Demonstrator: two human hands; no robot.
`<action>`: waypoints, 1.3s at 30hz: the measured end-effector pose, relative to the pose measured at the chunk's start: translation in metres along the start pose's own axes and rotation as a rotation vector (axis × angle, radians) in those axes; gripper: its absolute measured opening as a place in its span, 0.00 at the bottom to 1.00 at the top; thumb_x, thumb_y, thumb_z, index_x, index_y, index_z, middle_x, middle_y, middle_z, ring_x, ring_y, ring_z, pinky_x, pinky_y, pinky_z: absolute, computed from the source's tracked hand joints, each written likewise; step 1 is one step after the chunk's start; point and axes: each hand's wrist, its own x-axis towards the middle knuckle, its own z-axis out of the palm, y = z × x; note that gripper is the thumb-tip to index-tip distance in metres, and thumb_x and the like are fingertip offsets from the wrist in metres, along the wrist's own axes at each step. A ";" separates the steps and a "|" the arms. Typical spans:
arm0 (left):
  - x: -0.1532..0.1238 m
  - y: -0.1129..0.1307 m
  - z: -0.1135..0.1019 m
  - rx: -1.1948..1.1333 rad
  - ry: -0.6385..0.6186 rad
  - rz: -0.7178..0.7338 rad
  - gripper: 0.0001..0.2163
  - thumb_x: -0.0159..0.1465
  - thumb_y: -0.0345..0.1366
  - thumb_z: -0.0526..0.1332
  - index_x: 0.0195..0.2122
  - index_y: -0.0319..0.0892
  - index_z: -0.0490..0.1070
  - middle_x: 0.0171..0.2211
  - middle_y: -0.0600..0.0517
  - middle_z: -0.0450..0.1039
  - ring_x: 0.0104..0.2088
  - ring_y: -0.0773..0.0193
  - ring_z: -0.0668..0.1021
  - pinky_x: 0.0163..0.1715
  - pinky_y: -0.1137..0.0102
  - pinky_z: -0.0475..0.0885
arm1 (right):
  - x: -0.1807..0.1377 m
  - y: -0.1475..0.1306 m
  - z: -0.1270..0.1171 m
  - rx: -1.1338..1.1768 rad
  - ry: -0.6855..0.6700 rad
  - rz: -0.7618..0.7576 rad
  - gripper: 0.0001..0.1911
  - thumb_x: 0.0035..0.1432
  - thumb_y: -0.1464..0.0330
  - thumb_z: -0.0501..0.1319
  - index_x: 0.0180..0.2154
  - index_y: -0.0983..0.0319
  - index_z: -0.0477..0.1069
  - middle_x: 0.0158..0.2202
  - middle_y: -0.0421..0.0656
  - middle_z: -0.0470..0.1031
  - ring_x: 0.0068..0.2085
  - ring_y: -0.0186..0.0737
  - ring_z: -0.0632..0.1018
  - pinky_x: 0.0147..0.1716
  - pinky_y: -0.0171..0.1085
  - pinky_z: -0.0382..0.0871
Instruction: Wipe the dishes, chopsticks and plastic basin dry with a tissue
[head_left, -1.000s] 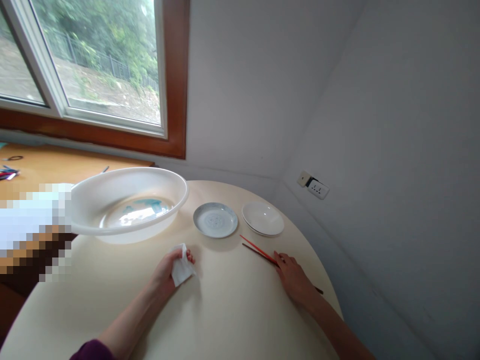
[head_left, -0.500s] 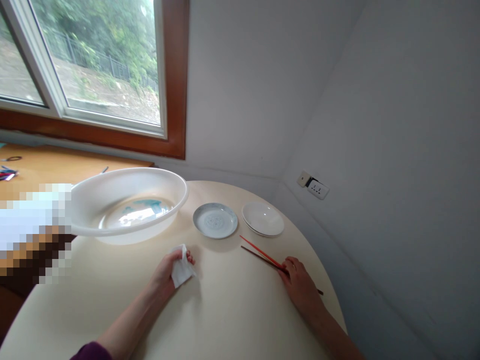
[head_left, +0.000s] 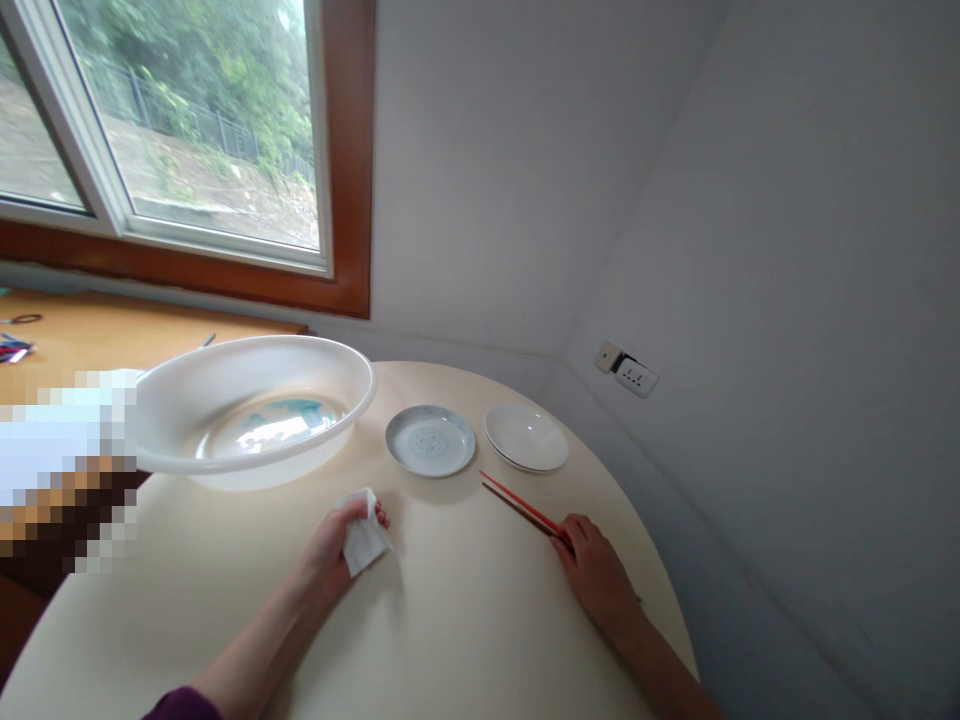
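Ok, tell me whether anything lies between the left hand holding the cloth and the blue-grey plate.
Nothing visible does. The left hand grips the white cloth, and only bare table separates it from the blue-grey plate. The basin stands off to the left; the chopsticks lie off to the right, under the right hand.

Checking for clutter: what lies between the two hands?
Only bare table between the left hand, clutching a cloth, and the right hand on the chopsticks; head view.
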 end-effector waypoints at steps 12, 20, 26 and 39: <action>-0.010 -0.007 0.004 0.106 -0.096 -0.017 0.05 0.51 0.26 0.62 0.30 0.34 0.72 0.24 0.46 0.77 0.23 0.59 0.78 0.24 0.66 0.74 | 0.023 -0.112 -0.002 0.971 -0.180 0.154 0.27 0.49 0.65 0.61 0.51 0.59 0.57 0.43 0.47 0.68 0.44 0.42 0.72 0.38 0.41 0.70; -0.012 -0.007 0.003 0.072 -0.298 -0.046 0.07 0.48 0.31 0.65 0.29 0.34 0.72 0.24 0.44 0.77 0.24 0.55 0.78 0.25 0.64 0.73 | 0.052 -0.178 0.016 1.434 -0.521 0.238 0.19 0.41 0.60 0.66 0.34 0.64 0.68 0.28 0.39 0.68 0.27 0.34 0.70 0.25 0.33 0.64; -0.003 -0.007 0.003 -0.017 -0.277 0.001 0.02 0.50 0.25 0.63 0.26 0.33 0.72 0.23 0.46 0.75 0.24 0.63 0.77 0.27 0.71 0.72 | 0.082 -0.177 0.000 1.666 -0.481 0.372 0.16 0.38 0.61 0.68 0.26 0.65 0.69 0.24 0.38 0.71 0.26 0.32 0.70 0.29 0.32 0.62; 0.004 -0.003 0.003 -0.203 -0.126 -0.036 0.11 0.57 0.20 0.53 0.19 0.36 0.67 0.16 0.51 0.70 0.18 0.69 0.74 0.27 0.71 0.74 | 0.157 -0.146 0.012 0.417 0.211 -0.389 0.05 0.56 0.69 0.54 0.34 0.62 0.67 0.34 0.46 0.73 0.39 0.42 0.72 0.40 0.42 0.63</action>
